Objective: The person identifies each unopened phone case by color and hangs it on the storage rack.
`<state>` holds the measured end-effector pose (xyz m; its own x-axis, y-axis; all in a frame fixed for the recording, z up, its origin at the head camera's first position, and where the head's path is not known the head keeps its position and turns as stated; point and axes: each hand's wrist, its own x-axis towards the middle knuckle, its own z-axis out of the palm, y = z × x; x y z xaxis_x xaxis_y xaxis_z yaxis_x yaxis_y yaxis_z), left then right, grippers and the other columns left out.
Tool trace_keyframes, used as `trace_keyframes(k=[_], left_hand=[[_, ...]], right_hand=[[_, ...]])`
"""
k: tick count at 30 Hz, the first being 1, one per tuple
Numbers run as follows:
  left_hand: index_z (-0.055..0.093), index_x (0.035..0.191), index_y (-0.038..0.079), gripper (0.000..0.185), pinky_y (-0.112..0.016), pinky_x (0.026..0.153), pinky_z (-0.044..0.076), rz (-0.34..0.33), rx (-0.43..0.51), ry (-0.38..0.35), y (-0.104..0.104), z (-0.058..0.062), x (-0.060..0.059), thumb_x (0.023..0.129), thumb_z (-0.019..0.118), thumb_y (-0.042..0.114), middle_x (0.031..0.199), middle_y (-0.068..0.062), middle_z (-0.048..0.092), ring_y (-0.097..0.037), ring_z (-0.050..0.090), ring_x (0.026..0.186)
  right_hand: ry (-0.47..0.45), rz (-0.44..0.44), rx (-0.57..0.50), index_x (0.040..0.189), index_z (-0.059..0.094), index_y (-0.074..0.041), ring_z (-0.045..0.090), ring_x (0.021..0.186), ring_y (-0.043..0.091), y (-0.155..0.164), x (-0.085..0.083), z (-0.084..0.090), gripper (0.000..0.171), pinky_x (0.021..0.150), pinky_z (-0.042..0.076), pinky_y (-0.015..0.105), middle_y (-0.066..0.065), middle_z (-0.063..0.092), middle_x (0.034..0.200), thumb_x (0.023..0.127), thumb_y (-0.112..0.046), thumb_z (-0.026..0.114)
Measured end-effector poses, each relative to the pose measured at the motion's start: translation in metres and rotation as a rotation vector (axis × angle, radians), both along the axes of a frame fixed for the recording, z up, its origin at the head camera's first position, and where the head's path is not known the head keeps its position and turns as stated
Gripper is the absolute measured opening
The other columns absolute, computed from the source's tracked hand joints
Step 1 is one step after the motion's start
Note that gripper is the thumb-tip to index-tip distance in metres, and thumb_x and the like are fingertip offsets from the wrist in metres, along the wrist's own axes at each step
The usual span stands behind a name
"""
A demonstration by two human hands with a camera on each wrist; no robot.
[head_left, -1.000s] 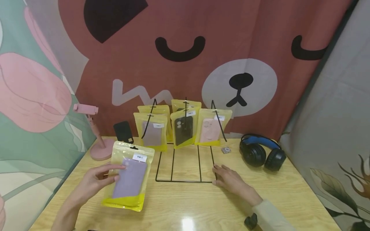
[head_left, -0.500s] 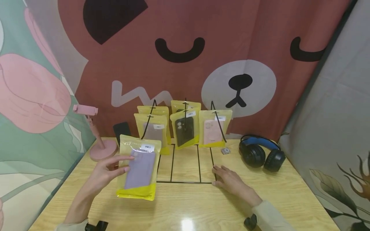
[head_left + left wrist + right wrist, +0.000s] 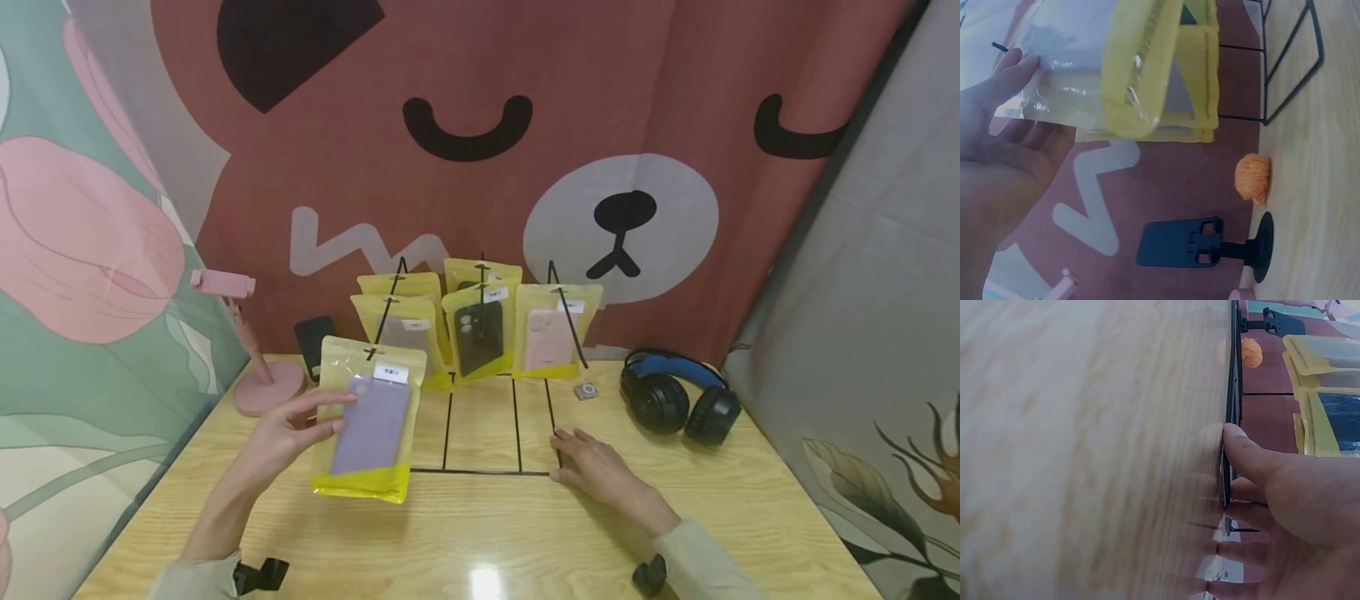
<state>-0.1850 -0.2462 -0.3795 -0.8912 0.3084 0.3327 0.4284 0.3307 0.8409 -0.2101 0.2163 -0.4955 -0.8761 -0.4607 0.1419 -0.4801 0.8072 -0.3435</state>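
My left hand pinches the left edge of a yellow-bordered clear pouch with a purple phone case inside. The pouch is held up off the table, its hang hole overlapping the tip of the left hook in the head view. A black wire display rack carries several similar pouches; a dark phone case hangs in the middle and a pink phone case on the right. At the rack's front right corner, my right hand rests with thumb and fingertips against the base wire and tabletop.
A pink phone stand and a black phone stand stand at the back left, near an orange ball-like thing. Black headphones and a small square silver item lie right of the rack. A printed curtain hangs behind.
My left hand has carried the pouch rightward and up from the table's left side to the left hook's tip; the front left hanging pouch has shifted slightly. My right hand stays at the rack's corner.
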Motion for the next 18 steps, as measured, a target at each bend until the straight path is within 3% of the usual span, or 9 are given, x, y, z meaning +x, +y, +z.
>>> trace_keyframes(k=[4,7,11,14,18], left_hand=[[0.063,0.127,0.011,0.035,-0.023,0.083,0.051,-0.004,0.016,-0.021,0.004,-0.003,-0.016,0.092,0.066,0.014,0.129,-0.001,0.059,-0.008,0.055,0.111],[0.064,0.127,0.011,0.035,-0.023,0.084,0.049,0.001,0.039,-0.036,0.009,-0.005,-0.029,0.092,0.065,0.016,0.129,0.001,0.058,-0.008,0.054,0.111],[0.064,0.128,0.012,0.036,-0.025,0.07,0.044,0.02,0.066,-0.045,0.016,-0.006,-0.043,0.092,0.066,0.02,0.107,0.004,0.058,-0.011,0.048,0.081],[0.063,0.129,0.012,0.038,-0.027,0.068,0.041,0.043,0.079,-0.054,0.019,-0.007,-0.051,0.093,0.066,0.024,0.101,0.007,0.054,-0.009,0.043,0.079],[0.061,0.13,0.009,0.039,-0.022,0.084,0.045,0.047,0.104,-0.075,0.018,-0.011,-0.058,0.095,0.063,0.026,0.123,0.002,0.058,-0.009,0.049,0.111]], right_hand=[[0.009,0.0,0.0,0.132,0.056,0.002,0.043,0.125,0.05,0.002,0.0,0.0,0.056,0.091,0.041,0.066,0.021,0.048,0.141,0.087,-0.03,0.07],[0.003,0.001,-0.006,0.132,0.056,0.002,0.043,0.125,0.051,0.002,0.001,0.0,0.056,0.091,0.041,0.067,0.022,0.048,0.141,0.087,-0.03,0.07],[-0.009,0.0,-0.004,0.132,0.056,0.001,0.043,0.126,0.051,0.001,0.002,0.0,0.057,0.09,0.041,0.068,0.021,0.047,0.142,0.088,-0.031,0.069],[-0.01,-0.001,-0.001,0.133,0.055,0.001,0.042,0.126,0.051,0.001,0.001,0.0,0.057,0.09,0.041,0.068,0.021,0.047,0.142,0.088,-0.031,0.069],[-0.009,0.0,-0.005,0.133,0.055,0.001,0.042,0.126,0.051,0.0,-0.001,0.0,0.057,0.09,0.04,0.069,0.02,0.047,0.142,0.088,-0.031,0.069]])
